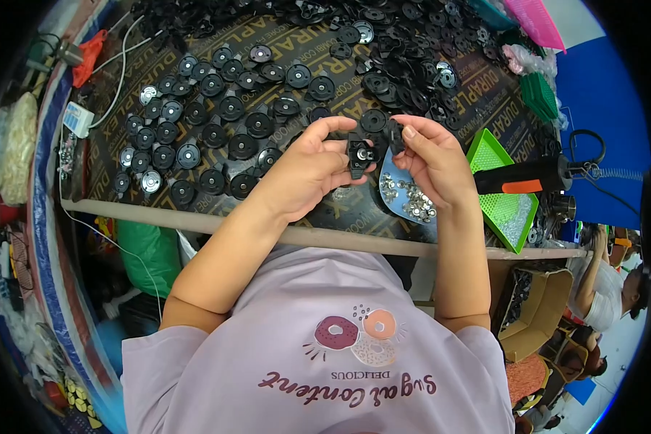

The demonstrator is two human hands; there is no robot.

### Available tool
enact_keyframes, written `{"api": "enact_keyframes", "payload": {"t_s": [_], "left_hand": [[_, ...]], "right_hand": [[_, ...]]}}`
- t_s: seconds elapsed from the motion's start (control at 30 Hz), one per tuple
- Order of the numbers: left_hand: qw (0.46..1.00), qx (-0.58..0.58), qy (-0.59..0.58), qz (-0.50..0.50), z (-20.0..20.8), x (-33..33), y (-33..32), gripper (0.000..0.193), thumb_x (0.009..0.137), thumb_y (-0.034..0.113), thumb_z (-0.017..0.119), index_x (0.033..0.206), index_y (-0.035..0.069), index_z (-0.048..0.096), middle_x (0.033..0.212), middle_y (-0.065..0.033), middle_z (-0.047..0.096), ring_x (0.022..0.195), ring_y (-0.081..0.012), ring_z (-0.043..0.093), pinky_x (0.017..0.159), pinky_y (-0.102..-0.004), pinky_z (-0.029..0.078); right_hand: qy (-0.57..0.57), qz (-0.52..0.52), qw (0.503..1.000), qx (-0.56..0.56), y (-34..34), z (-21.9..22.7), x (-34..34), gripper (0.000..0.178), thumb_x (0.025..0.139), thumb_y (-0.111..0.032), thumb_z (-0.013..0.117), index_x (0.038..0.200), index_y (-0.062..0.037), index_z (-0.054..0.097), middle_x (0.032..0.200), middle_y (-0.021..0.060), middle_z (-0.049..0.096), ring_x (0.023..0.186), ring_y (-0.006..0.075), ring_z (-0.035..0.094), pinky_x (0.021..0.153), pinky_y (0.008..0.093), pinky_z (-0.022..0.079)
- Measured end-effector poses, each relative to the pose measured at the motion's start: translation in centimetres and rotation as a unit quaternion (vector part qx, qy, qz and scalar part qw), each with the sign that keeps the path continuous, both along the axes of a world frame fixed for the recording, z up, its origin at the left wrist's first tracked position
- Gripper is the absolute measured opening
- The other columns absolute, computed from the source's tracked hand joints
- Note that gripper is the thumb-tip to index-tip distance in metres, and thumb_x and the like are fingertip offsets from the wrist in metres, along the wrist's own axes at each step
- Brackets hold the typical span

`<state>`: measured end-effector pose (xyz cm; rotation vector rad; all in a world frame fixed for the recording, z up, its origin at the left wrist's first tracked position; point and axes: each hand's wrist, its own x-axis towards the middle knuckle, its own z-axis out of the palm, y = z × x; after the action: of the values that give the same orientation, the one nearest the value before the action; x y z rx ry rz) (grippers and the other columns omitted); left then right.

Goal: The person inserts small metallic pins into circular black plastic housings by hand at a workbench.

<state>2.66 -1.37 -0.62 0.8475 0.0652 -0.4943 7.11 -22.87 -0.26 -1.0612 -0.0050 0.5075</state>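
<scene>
Between the fingers of my left hand (304, 173) is a black plastic housing (360, 153) with a small metal piece at its centre. Level with it, my right hand (441, 155) pinches a small black plastic piece (395, 136) between thumb and fingers; the two parts are a little apart. Below my right hand lies a blue tray (389, 173) with small shiny metal pieces (416, 201) in it. A round black disc part (374, 121) lies on the table just beyond the gap between my hands.
Many black disc parts (213, 135) cover the table's left side; black parts are heaped (405, 87) at the back. A green mesh basket (488, 148) with small clear pieces stands right, under a hanging black-and-orange power screwdriver (521, 181). A cardboard box (539, 311) is below the table's right end.
</scene>
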Motion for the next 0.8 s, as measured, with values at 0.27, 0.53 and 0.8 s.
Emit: {"api": "enact_keyframes", "payload": {"t_s": [0.27,0.53,0.8], "left_hand": [[1.000,-0.004,0.005,-0.010,-0.2,-0.1,0.1,0.047,0.090,0.000,0.047,0.135,0.003,0.032,0.112,-0.0112,0.061,0.104,-0.0271,0.062,0.090,-0.0383,0.049],[0.999,-0.008,-0.011,0.052,-0.2,-0.5,-1.2,0.044,0.087,-0.006,0.042,0.130,0.005,0.034,0.119,-0.0146,0.056,0.108,-0.0207,0.059,0.092,-0.0337,0.048],[0.998,-0.043,-0.007,0.049,-1.0,-0.6,-1.2,0.043,0.089,-0.003,0.044,0.131,0.004,0.034,0.121,-0.0175,0.055,0.110,-0.0230,0.057,0.098,-0.0392,0.045]], "right_hand": [[-0.113,-0.097,0.976,-0.156,0.9,1.0,-1.1,0.021,0.085,-0.006,0.069,0.103,0.0013,0.063,0.085,0.0014,0.063,0.073,0.0070,0.056,0.066,0.0210,0.046],[-0.419,-0.141,0.739,-0.509,5.0,2.7,-4.1,0.021,0.071,-0.005,0.075,0.087,-0.0068,0.062,0.072,0.0038,0.063,0.066,0.0180,0.060,0.060,0.0294,0.048],[-0.339,-0.154,0.826,-0.423,5.5,2.0,-3.8,0.028,0.070,-0.007,0.078,0.095,-0.0041,0.065,0.075,0.0053,0.067,0.063,0.0172,0.063,0.059,0.0301,0.051]]}}
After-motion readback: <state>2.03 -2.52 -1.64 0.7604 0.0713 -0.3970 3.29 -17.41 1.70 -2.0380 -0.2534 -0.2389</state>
